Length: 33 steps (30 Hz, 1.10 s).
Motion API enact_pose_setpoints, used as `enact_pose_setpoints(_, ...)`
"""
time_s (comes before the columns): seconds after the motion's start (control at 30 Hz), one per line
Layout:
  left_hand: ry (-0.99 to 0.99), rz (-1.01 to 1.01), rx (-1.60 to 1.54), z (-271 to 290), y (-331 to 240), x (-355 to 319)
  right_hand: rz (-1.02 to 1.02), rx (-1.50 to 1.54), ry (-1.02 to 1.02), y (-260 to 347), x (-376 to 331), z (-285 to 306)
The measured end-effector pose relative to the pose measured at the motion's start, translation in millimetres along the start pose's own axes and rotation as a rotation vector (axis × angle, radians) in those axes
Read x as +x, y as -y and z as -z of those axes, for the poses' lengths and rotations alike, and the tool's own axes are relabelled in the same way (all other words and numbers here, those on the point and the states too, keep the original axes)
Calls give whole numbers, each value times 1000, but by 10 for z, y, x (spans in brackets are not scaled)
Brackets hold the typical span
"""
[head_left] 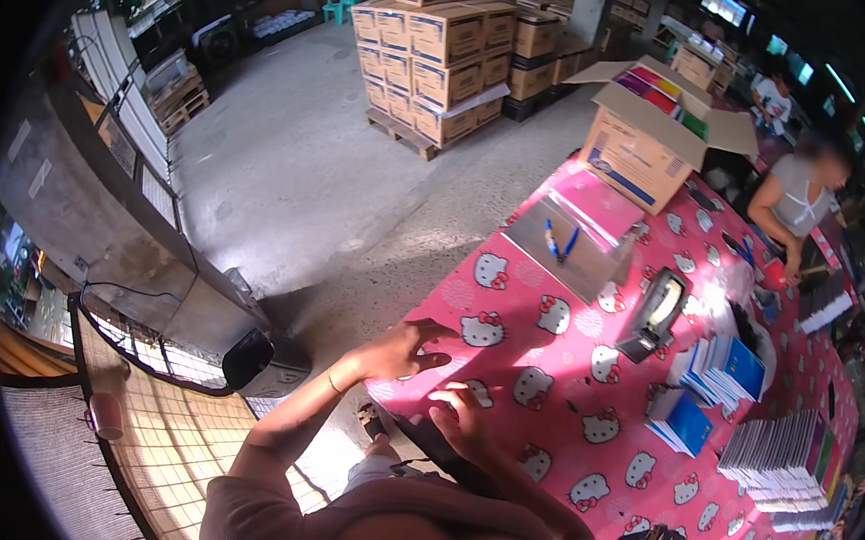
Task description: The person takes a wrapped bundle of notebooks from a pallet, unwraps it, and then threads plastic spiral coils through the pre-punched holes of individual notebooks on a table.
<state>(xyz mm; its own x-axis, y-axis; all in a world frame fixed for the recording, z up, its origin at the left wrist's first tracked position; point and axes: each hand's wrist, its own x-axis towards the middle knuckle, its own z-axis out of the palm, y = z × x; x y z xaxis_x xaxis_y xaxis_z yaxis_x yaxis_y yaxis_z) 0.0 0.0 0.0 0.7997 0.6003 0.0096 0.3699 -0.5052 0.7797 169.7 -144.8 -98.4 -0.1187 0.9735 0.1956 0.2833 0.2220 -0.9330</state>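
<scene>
My left hand (402, 353) hovers at or rests on the near left edge of a table with a pink, cat-printed cloth (545, 378); whether it touches is unclear. Its fingers are stretched out and hold nothing. Close by, my right hand (460, 419) is over the same edge, fingers apart and nothing in them. Farther along the table lies a grey sheet (530, 245) with a blue, open-handled small tool (561, 241) on it. Pink notebooks (598, 203) are stacked beside it. A large black stapler (654, 316) stands to the right of my hands.
Blue booklets (688, 423) and a long row of stacked notebooks (780, 457) occupy the right side. An opened carton (642, 149) of colourful notebooks stands at the far end. Another person (798, 200) works across the table. Stacked cartons (432, 59) sit on a pallet beyond.
</scene>
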Motion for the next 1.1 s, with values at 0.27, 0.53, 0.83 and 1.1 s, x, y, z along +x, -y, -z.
enact_pose_setpoints(0.27,-66,191,302,1591,2077,-1035,63,-155,200,-198,2310,-1781)
enact_pose_setpoints(0.53,-33,437,109,2522,3569,-1491,-341,-314,566,-926,3464,-2394)
enact_pose_setpoints(0.83,-40,479,182,4604,5830,-1056,-239,-240,843,-2035,5803,-3814)
enact_pose_setpoints(1.1,-1153,1443,-543,6078,8328,-2374,-131,-305,629,-1472,10201,-4682)
